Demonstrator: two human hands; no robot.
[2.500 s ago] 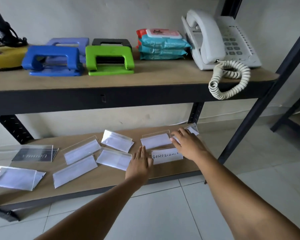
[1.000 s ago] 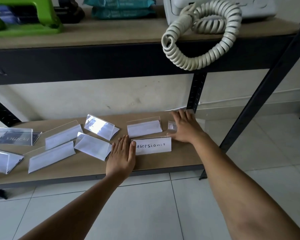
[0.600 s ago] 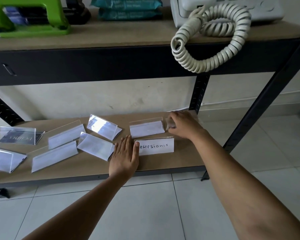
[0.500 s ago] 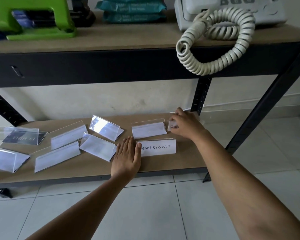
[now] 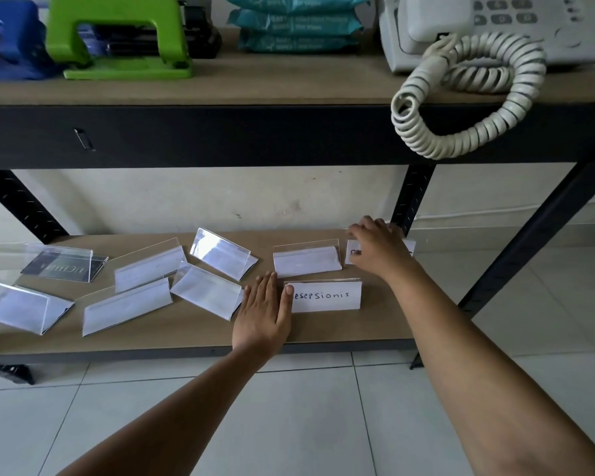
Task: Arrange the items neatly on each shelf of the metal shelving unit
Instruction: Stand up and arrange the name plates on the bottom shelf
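1. Foreground: two bare forearms reach from the lower edge over a white tiled floor [image 5: 289, 417] toward the lower shelf [image 5: 193, 324] of the metal shelving unit.
2. Left hand [image 5: 262, 314]: lies flat on the lower shelf, fingers straight and together, grasping nothing; the thumb tip touches the left end of the "esepsionis" sign holder [image 5: 327, 297], which stands upright near the front edge.
3. Right hand [image 5: 375, 249]: farther back at the shelf's right end, fingers curled down over a small sign holder [image 5: 351, 253] with dark lettering; it appears to grasp the holder, though the hand hides most of it.
4. Just left of the right hand stands a blank sign holder [image 5: 306, 261], directly behind the lettered one.
5. Left part of the lower shelf: six more clear acrylic holders [image 5: 207, 292] lie at mixed angles, one with a dark card [image 5: 62, 267] showing inverted lettering.
6. Upper shelf [image 5: 255, 87]: blue hole punch [image 5: 11, 39], green hole punch [image 5: 117, 39], a stack of teal wipe packs [image 5: 296, 22] and a white telephone [image 5: 478, 25], its coiled cord [image 5: 461, 97] hanging over the front edge.
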